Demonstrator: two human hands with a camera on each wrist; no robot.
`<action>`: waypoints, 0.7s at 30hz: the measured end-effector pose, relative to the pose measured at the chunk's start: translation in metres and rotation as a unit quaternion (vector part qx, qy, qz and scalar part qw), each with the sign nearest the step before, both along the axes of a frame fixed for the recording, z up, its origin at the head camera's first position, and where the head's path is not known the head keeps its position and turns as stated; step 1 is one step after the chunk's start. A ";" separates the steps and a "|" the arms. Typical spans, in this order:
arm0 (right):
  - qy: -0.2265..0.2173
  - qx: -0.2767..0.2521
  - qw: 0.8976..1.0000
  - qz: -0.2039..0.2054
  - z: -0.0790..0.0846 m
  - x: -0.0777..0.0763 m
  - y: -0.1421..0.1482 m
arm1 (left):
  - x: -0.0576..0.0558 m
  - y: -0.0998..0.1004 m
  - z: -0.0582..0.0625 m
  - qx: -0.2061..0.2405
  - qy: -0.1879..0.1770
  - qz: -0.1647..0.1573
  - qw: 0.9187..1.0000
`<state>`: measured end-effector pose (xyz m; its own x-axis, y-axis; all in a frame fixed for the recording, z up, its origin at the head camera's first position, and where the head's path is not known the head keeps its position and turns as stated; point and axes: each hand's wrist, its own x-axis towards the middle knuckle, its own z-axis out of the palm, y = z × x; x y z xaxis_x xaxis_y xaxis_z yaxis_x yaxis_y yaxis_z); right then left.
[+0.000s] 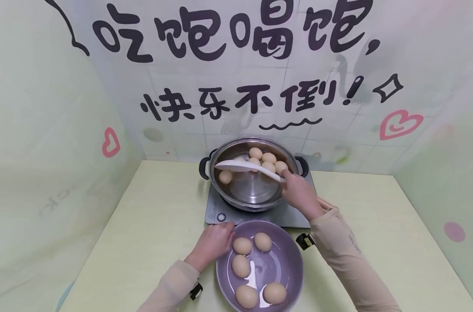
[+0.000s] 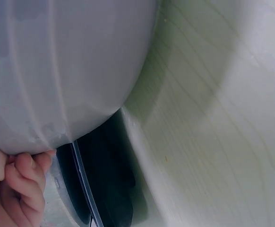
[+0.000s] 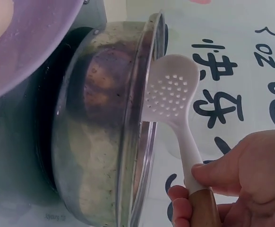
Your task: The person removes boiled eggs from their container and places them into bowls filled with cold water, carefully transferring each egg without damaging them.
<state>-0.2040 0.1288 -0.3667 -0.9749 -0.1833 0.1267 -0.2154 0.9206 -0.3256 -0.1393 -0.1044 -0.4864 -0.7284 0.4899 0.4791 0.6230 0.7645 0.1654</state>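
While the right hand (image 1: 301,193) wraps its fingers round the slotted spoon (image 1: 235,165) over the metal pot (image 3: 99,123) of eggs (image 1: 269,158), we see the left hand (image 1: 214,241) gripping the purple bowl (image 1: 295,264), where five eggs (image 1: 241,266) lie.

Purple bowl (image 1: 287,260), light-brown eggs (image 1: 241,266), white spoon (image 3: 186,137) with brown handle (image 3: 203,208), silver pot (image 3: 97,156), black lettering (image 1: 253,88)

White slotted spoon (image 1: 246,166) hangs over pot (image 1: 255,193); purple bowl (image 1: 292,268) holds eggs (image 1: 241,266).
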 end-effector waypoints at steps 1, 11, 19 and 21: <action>-0.004 0.000 1.000 0.000 0.000 0.001 0.000 | 0.000 0.000 0.000 0.001 0.001 -0.001 1.000; 0.001 0.014 1.000 0.006 -0.007 0.011 0.001 | 0.004 0.003 0.010 -0.031 -0.024 0.020 0.999; 0.005 0.025 1.000 0.008 -0.012 0.023 0.004 | 0.005 0.003 0.008 -0.025 -0.028 0.020 0.999; 0.018 0.031 0.999 0.014 -0.013 0.027 0.006 | 0.006 0.002 0.007 -0.025 -0.030 0.021 0.999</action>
